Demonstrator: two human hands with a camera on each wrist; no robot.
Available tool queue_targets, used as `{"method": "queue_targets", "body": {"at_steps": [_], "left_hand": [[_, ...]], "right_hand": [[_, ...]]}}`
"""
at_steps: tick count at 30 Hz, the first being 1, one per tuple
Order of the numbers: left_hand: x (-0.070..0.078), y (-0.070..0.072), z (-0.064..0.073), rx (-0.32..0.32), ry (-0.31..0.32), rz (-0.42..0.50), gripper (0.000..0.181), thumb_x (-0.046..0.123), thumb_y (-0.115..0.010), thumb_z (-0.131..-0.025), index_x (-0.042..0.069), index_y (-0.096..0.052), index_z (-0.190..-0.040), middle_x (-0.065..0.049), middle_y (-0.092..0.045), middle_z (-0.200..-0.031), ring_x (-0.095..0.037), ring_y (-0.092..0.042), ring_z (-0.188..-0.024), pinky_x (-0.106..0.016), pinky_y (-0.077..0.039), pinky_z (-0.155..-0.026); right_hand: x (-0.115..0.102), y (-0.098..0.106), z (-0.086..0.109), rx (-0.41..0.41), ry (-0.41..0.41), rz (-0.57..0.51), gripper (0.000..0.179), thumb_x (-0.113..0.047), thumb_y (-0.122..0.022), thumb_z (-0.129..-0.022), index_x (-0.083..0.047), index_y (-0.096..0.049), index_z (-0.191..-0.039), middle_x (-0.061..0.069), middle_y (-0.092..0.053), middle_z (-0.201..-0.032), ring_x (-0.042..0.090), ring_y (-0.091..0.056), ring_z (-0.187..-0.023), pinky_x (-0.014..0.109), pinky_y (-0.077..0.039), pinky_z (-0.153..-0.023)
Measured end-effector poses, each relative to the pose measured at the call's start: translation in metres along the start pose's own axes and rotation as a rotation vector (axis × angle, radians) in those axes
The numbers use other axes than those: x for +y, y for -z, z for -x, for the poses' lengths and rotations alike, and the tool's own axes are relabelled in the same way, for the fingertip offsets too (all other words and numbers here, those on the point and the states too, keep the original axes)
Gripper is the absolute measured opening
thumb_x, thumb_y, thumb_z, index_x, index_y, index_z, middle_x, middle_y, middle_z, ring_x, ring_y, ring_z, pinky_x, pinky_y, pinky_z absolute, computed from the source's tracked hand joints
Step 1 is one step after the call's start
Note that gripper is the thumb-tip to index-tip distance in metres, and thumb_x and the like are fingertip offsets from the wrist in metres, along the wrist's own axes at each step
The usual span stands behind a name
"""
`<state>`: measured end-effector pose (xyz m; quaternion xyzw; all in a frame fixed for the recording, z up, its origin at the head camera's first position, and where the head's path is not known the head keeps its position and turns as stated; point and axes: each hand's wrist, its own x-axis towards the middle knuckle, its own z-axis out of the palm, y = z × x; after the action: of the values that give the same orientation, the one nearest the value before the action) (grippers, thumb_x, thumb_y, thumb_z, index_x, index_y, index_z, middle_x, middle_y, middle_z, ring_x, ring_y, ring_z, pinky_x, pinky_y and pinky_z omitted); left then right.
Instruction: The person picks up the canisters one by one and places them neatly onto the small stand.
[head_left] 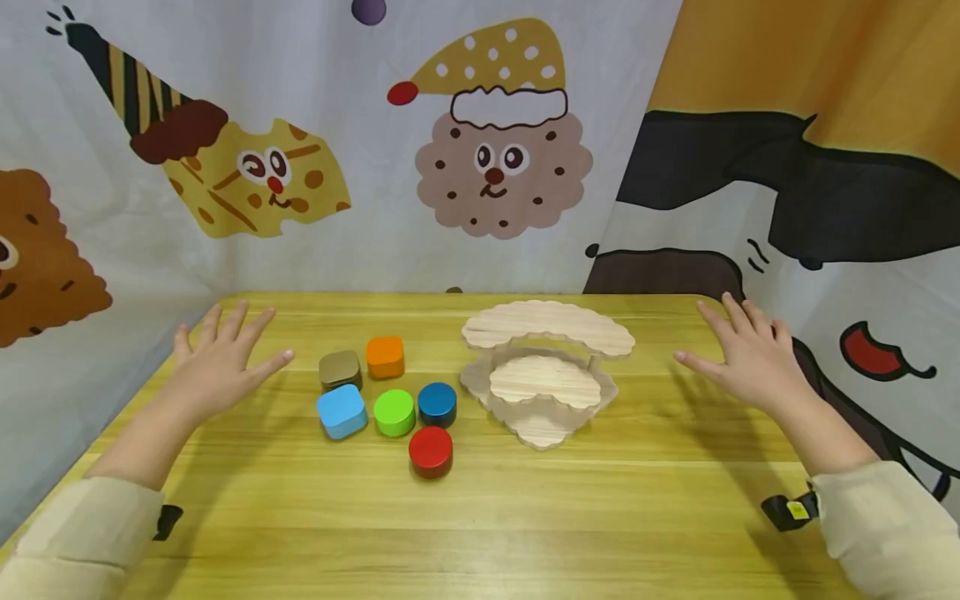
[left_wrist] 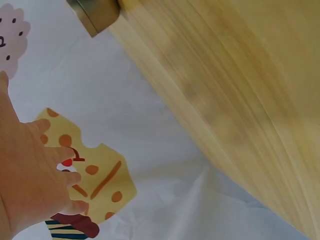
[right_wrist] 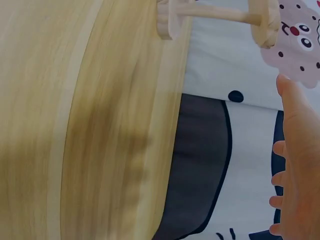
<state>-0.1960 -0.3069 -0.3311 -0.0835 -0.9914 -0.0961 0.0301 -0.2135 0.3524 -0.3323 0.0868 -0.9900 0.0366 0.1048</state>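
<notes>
My left hand (head_left: 217, 367) hovers over the table's left side, fingers spread, holding nothing. Closest to it are a gold-brown block (head_left: 341, 368) and a light blue block (head_left: 342, 411). Beside these lie an orange block (head_left: 386, 357), a green round block (head_left: 394, 412), a dark blue round block (head_left: 437, 404) and a red round block (head_left: 431, 452). To their right stands a pale wooden tiered stand (head_left: 544, 382) with scalloped edges; its upper tier partly covers the lower ones. Beyond the stand, my right hand (head_left: 757, 354) is raised with fingers spread, touching nothing.
The wooden table (head_left: 480, 533) has its back edge against a hanging cloth (head_left: 375, 250) printed with cartoon figures. A black device (head_left: 789, 510) sits at the right wrist, by the sleeve cuff.
</notes>
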Motion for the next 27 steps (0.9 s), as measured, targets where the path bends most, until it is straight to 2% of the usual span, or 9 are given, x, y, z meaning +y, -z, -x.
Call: {"method": "queue_targets", "body": {"at_steps": [7, 16, 22, 27], "left_hand": [[0.010, 0.000, 0.005, 0.024, -0.019, 0.012, 0.084, 0.064, -0.039, -0.093, 0.015, -0.009, -0.155, -0.025, 0.001, -0.156, -0.048, 0.014, -0.138, -0.072, 0.016, -0.095], [0.022, -0.009, 0.012, 0.087, -0.073, 0.048, 0.081, 0.059, -0.044, -0.095, 0.014, -0.014, -0.155, -0.022, 0.000, -0.157, -0.047, 0.010, -0.139, -0.069, 0.017, -0.097], [0.030, -0.015, 0.013, 0.115, -0.094, 0.079, 0.079, 0.055, -0.047, -0.095, 0.016, -0.014, -0.155, -0.024, -0.007, -0.155, -0.050, 0.005, -0.138, -0.070, 0.014, -0.097], [0.035, -0.019, 0.015, 0.147, -0.112, 0.122, 0.078, 0.053, -0.051, -0.094, 0.016, -0.017, -0.154, -0.024, -0.011, -0.154, -0.050, 0.000, -0.138, -0.071, 0.011, -0.098]], "right_hand": [[-0.010, 0.004, 0.005, 0.039, 0.015, -0.017, 0.090, -0.064, -0.052, -0.088, -0.009, -0.020, -0.153, 0.027, -0.010, -0.154, 0.050, -0.007, -0.136, 0.071, -0.001, -0.099], [-0.027, 0.006, 0.009, 0.112, 0.041, -0.052, 0.086, -0.059, -0.054, -0.089, -0.009, -0.024, -0.152, 0.026, -0.015, -0.153, 0.047, -0.008, -0.138, 0.070, -0.003, -0.100], [-0.039, 0.005, 0.012, 0.146, 0.052, -0.086, 0.082, -0.057, -0.055, -0.090, -0.012, -0.025, -0.152, 0.023, -0.017, -0.154, 0.046, -0.011, -0.138, 0.069, -0.001, -0.102], [-0.050, 0.002, 0.015, 0.182, 0.067, -0.105, 0.079, -0.055, -0.056, -0.090, -0.011, -0.030, -0.150, 0.025, -0.025, -0.149, 0.047, -0.019, -0.134, 0.068, -0.006, -0.102]]}}
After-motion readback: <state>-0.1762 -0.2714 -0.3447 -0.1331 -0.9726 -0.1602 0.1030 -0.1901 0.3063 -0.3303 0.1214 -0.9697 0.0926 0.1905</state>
